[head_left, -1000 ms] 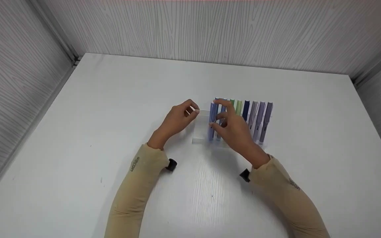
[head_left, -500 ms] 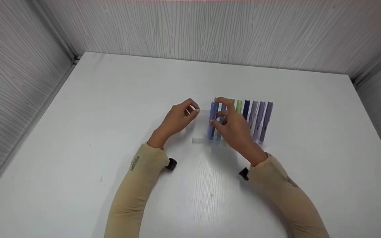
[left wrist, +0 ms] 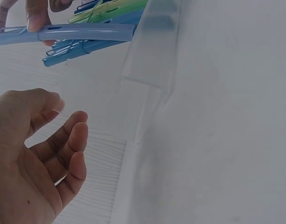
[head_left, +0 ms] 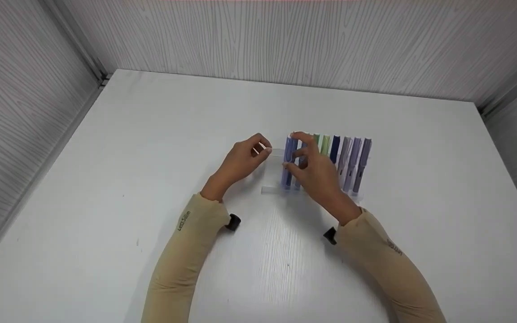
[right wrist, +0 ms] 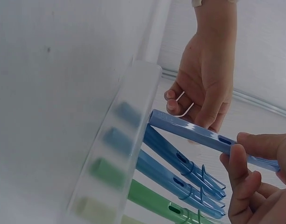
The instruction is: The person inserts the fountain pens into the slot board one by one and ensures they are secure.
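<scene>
My right hand (head_left: 320, 177) pinches a light blue pen (left wrist: 87, 32) between thumb and fingers. That pen's lower end meets the front ledge of a clear pen stand (head_left: 273, 190); whether it is seated there I cannot tell. At the stand's upper left corner, my left hand (head_left: 239, 160) pinches the clear edge between thumb and index finger, its other fingers loosely bent. Right beside the held pen leans a darker blue pen (right wrist: 171, 151), followed by another blue pen (right wrist: 173, 183) and a green pen (right wrist: 154, 203). My right hand partly hides several pens in the head view.
Further right in the row stand a light green pen (head_left: 325, 144), a navy pen (head_left: 335, 148), a grey-purple pen (head_left: 343, 154), a lilac pen (head_left: 353, 161) and a dark purple pen (head_left: 363, 157). The white table (head_left: 106, 179) meets grained panels (head_left: 258, 40) behind.
The right hand has shifted very slightly, and the light blue pen's lower end has moved a little back toward the stand's ledge. My left hand stays at the corner.
</scene>
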{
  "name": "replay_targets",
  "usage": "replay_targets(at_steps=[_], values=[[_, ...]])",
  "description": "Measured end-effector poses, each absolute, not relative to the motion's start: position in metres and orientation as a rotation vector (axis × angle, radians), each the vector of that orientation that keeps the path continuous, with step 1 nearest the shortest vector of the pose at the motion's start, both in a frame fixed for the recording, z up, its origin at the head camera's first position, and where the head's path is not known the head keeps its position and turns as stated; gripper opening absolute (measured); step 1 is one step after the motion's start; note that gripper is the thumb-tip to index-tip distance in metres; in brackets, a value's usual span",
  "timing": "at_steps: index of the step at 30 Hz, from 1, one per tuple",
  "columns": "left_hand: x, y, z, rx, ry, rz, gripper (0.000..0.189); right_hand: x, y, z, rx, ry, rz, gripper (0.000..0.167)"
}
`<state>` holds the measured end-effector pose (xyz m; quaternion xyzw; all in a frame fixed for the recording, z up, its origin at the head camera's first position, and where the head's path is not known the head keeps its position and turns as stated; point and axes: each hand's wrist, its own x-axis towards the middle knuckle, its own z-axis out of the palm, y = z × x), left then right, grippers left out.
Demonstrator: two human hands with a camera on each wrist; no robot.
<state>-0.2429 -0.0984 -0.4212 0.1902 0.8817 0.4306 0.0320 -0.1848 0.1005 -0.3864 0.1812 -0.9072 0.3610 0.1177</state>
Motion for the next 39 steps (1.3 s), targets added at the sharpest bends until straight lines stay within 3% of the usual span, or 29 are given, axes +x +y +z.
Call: replay_targets(at_steps=[39], values=[[-0.2441,-0.0985,-0.4210,0.588,2.732,1.321,0.018,-0.1920,0.0935,-0.3904,0.442,-2.808,0.957,0.064]])
